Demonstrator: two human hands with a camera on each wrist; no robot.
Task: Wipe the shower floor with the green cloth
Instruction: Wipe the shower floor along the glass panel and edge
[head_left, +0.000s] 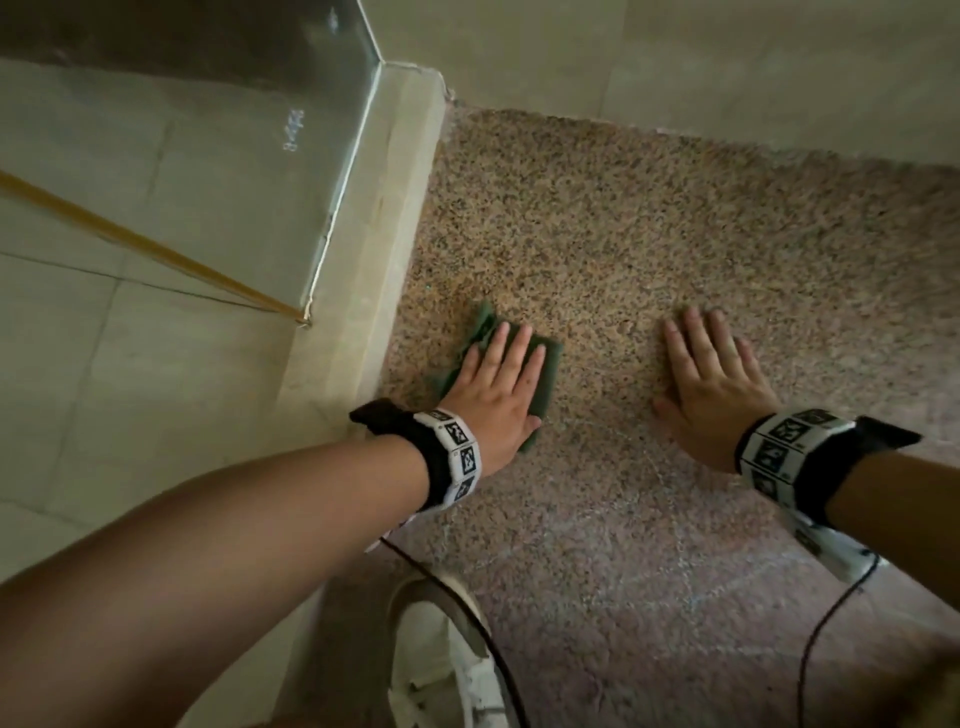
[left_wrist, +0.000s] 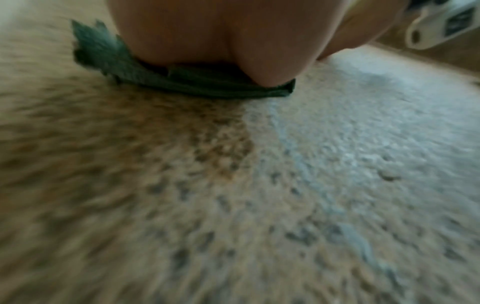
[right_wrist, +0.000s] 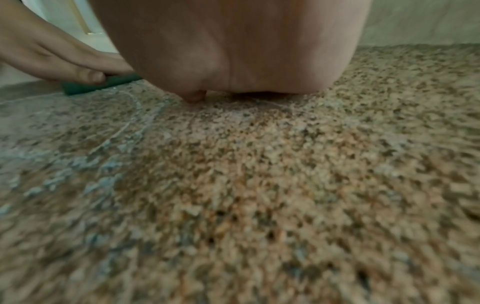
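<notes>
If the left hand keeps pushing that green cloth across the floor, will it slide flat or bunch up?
The cloth looks thin and floppy: its far edge is ragged and lifted, so that end may curl. The left hand presses it with flat fingers, which should keep the rest flat. The speckled floor looks rough, so expect drag, not slipping.

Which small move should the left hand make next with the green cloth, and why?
Probably slide the flat left hand and the folded green cloth rightwards, towards the right hand resting flat on the speckled stone shower floor; the cloth lies beside the pale curb.
</notes>
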